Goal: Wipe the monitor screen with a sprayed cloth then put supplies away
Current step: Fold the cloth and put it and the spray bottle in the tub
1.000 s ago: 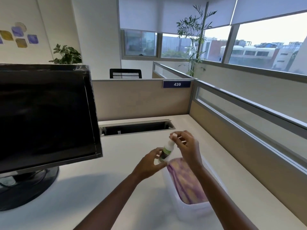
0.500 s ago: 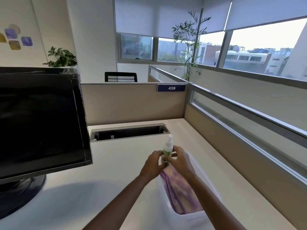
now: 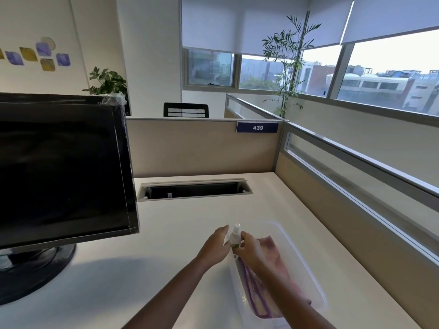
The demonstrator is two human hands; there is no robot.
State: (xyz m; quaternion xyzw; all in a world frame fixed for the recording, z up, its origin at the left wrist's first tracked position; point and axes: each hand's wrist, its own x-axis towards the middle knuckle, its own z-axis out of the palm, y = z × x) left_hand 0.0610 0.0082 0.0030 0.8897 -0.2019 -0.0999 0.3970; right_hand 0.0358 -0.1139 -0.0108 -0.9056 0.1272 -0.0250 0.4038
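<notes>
A pale desk (image 3: 180,236) fills the foreground, with a long cable slot (image 3: 194,191) set into it near the beige partition (image 3: 202,148); a blue number plate (image 3: 257,127) reading 439 sits on the partition's top edge; beyond it stand a black chair back (image 3: 185,109), a tall thin plant (image 3: 288,65) by the windows (image 3: 389,77), a leafy plant (image 3: 107,80), and coloured wall tiles (image 3: 40,54).

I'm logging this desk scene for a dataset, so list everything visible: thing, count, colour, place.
monitor: 1, black, desk left
desk: 1, cream
cable slot: 1, dark, desk rear
plastic bin: 1, clear, desk right
cloth: 1, purple-pink, inside bin
spray bottle: 1, white with green label, upright at bin's near-left rim
number plate: 1, blue, partition
plants: 2, green, background
chair: 1, black, beyond partition
left hand: beside bottle, open
right hand: gripping bottle
</notes>
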